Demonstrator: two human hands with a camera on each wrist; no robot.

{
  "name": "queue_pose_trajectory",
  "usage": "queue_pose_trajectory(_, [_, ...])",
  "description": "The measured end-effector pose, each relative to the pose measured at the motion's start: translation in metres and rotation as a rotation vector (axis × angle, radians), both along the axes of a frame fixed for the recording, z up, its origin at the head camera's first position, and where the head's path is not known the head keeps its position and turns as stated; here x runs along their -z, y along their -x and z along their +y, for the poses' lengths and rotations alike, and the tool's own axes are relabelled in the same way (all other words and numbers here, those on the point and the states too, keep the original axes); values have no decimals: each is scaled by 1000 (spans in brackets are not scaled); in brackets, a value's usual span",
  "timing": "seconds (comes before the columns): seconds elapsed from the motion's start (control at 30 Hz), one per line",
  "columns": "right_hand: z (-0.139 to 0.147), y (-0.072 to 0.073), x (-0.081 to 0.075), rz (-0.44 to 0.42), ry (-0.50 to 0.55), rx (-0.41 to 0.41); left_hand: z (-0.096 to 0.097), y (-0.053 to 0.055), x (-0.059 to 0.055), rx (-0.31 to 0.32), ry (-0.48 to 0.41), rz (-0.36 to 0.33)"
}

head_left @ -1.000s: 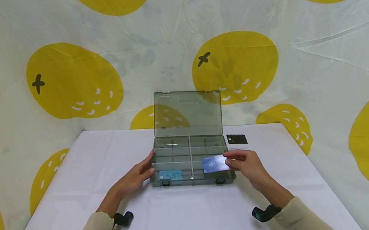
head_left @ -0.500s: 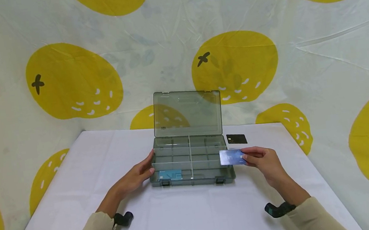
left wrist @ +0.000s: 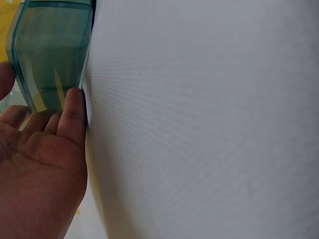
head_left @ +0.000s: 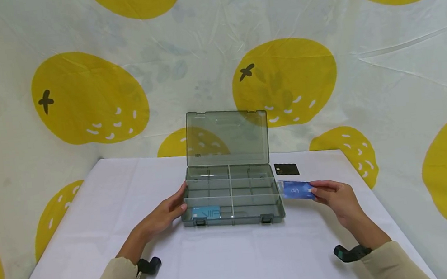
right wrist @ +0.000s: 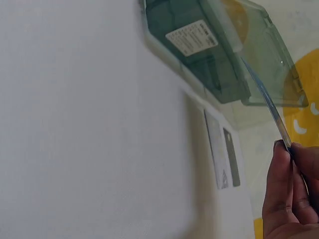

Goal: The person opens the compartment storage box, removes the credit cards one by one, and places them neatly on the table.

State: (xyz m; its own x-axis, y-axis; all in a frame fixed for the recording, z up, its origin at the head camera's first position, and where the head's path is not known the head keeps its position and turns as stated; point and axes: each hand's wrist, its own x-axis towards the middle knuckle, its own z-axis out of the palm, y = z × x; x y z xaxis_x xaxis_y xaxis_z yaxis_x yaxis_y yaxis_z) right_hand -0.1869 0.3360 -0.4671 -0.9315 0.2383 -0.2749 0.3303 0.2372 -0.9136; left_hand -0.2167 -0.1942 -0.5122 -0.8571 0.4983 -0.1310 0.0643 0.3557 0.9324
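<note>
A hinged, smoky see-through compartment box [head_left: 250,200] stands on the table with its lid [head_left: 227,137] raised. My left hand [head_left: 162,216] rests against the box's left wall, fingers and thumb touching it; the left wrist view shows this hand [left wrist: 45,154] at the tinted wall. Just right of the box, my right hand [head_left: 338,198] pinches a blue VIP card [head_left: 296,191] by its right end. Seen edge-on in the right wrist view, the card [right wrist: 269,104] sits between thumb and fingers. Another card, light blue [head_left: 206,212], lies in the front left compartment.
A black chip card [head_left: 286,169] lies on the table right of the box. Beside it in the right wrist view is a pale card [right wrist: 215,149], mostly hidden behind the held card in the head view. A fruit-patterned cloth [head_left: 200,69] hangs behind the white table.
My right hand has carried the blue card rightward, from above the front right compartment to outside the box. The left hand and the box have stayed in place.
</note>
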Motion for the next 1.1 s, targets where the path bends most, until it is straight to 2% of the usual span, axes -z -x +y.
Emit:
queue_pose_trajectory(0.27, [15, -1, 12, -63, 2, -1, 0, 0, 0, 1, -4, -2])
queue_pose_trajectory(0.5, [17, 0, 17, -95, -6, -13, 0, 0, 0, 1, 0, -5])
queue_pose_trajectory(1.1, [10, 8, 21, -105, -24, -29, 0, 0, -2, 12, -18, 8])
